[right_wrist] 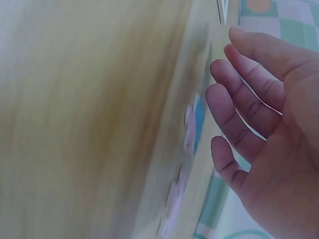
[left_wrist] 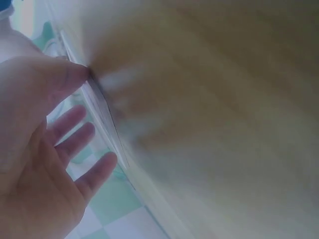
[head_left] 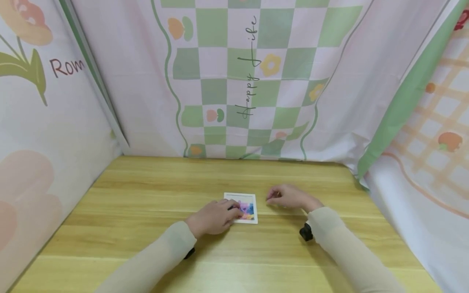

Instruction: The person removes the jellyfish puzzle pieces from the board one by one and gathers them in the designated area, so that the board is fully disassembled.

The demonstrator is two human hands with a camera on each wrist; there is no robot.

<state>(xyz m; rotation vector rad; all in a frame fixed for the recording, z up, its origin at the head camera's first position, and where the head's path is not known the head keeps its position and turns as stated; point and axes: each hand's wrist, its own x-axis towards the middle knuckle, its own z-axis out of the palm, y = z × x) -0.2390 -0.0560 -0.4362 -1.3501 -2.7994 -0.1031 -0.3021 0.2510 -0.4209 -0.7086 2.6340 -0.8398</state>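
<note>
A white-bordered jigsaw board (head_left: 255,209) with a pink, blue and yellow picture lies flat on the wooden table. My left hand (head_left: 212,217) rests over its left side, fingers spread across the picture and covering part of it. In the left wrist view, the thumb (left_wrist: 77,74) touches the board's edge and the other fingers are loosely extended. To the right of the board, my right hand (head_left: 289,197) hovers with fingers loosely bent and nothing between them. The right wrist view shows a pink-and-blue jigsaw piece (right_wrist: 193,124) and pink pieces (right_wrist: 174,199) lying on the table near that hand.
The wooden table (head_left: 154,179) ends against a green-checked curtain (head_left: 242,81) at the back. Printed cloth hangs along the left side (head_left: 66,122) and the right side (head_left: 432,162). A black wrist camera (head_left: 306,232) sits at the right sleeve.
</note>
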